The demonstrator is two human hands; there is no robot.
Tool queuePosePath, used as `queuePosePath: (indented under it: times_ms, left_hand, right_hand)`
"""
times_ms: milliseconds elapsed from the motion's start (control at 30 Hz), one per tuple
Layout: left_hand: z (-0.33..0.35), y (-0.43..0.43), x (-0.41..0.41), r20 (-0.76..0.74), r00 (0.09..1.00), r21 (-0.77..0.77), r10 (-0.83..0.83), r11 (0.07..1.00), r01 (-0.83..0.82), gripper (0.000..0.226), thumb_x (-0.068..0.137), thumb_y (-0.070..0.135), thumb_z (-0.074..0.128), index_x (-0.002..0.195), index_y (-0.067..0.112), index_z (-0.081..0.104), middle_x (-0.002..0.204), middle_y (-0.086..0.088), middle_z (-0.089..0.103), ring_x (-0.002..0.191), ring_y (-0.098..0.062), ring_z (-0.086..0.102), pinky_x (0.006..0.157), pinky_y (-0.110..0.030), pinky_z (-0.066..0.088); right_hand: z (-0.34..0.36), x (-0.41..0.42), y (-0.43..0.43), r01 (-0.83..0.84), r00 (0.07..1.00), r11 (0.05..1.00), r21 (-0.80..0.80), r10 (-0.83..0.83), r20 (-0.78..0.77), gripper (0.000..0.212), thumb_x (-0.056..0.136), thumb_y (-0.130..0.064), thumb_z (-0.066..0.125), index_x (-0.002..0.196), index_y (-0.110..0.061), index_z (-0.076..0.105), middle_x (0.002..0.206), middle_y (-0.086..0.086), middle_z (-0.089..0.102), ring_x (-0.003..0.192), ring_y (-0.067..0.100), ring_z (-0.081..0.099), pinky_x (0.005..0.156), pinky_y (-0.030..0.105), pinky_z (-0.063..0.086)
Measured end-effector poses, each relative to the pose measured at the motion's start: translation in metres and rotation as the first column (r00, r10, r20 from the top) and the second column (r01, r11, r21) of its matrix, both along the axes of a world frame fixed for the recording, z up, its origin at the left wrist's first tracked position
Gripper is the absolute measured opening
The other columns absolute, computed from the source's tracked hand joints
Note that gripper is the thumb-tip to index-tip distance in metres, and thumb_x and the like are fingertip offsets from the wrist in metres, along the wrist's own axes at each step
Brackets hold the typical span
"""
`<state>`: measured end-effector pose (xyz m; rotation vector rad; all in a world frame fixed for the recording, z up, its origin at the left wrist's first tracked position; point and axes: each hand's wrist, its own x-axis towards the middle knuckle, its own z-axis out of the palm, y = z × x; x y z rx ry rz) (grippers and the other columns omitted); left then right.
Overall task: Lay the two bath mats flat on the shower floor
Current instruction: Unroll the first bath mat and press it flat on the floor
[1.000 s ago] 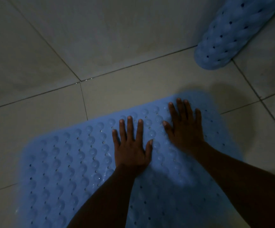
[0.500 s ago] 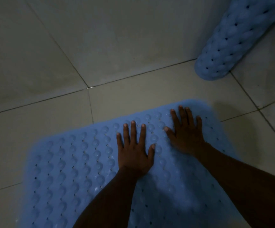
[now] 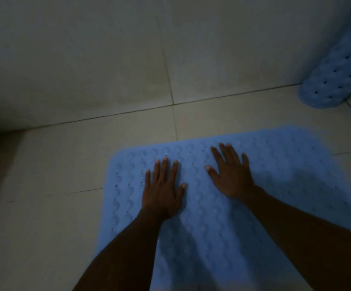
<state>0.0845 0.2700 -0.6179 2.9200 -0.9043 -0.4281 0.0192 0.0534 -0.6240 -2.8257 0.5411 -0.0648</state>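
Bath mat of pale blue bumpy rubber point(image 3: 275, 185) lay flat on the tiled floor point(image 3: 54, 206), its near end cut off. Left hand point(image 3: 162, 192) and right hand point(image 3: 231, 175) pressed it, fingers spread. Far right, a second, rolled blue mat point(image 3: 334, 80) was partly out of frame.

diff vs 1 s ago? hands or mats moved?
Mostly the camera swung left: everything sits further right in view. Both hands, left hand and right hand, stay palm-down and open on the flat blue mat; nothing grasped or released. The second mat is still curled up against the wall, not yet laid flat.
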Motion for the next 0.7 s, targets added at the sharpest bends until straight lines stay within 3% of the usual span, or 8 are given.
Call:
queuePosePath:
  times_ms: [67,267,433,700]
  left_hand:
    - [-0.002,0.032,0.017,0.022,0.996,-0.015,0.081,0.997,-0.08,0.08,0.087,0.068,-0.007,0.158,0.032,-0.018,0.168,-0.003,-0.022,0.153,-0.024,-0.024,0.124,-0.048,-0.013]
    - [-0.023,0.082,0.054,0.017,0.984,-0.089,0.178,0.98,-0.176,0.079,0.094,0.066,0.002,0.161,0.028,-0.011,0.168,-0.001,-0.022,0.153,-0.023,-0.024,0.126,-0.05,-0.005]
    - [-0.034,0.088,0.052,0.048,0.983,-0.145,0.179,0.975,-0.17,0.073,0.101,0.06,0.015,0.162,0.026,-0.007,0.17,-0.001,-0.017,0.154,-0.017,-0.023,0.127,-0.047,-0.002]
    - [-0.03,0.088,0.053,0.032,0.986,-0.096,0.164,0.982,-0.16,0.081,0.099,0.064,0.024,0.163,0.02,-0.002,0.17,-0.006,-0.012,0.156,-0.024,-0.014,0.125,-0.054,0.004]
  right_hand:
    - [-0.002,0.021,0.04,-0.065,0.998,0.998,0.012,0.065,-0.002,0.073,0.093,-0.061,0.022,0.153,-0.024,0.038,0.162,0.005,0.032,0.151,0.026,0.027,0.116,0.062,0.022]
    - [-0.021,0.07,0.114,-0.152,0.988,0.988,-0.041,0.152,0.005,0.065,0.099,-0.055,0.029,0.153,-0.021,0.039,0.162,0.008,0.032,0.152,0.029,0.023,0.118,0.063,0.018]
    - [-0.032,0.071,0.125,-0.149,0.989,0.971,-0.187,0.144,-0.04,0.064,0.101,-0.05,0.031,0.158,-0.021,0.026,0.167,0.01,0.017,0.155,0.032,0.01,0.12,0.063,0.008]
    - [-0.024,0.071,0.126,-0.156,0.984,0.966,-0.205,0.134,-0.118,0.067,0.101,-0.052,0.026,0.16,-0.019,0.02,0.168,0.01,0.011,0.155,0.032,0.005,0.119,0.063,0.009]
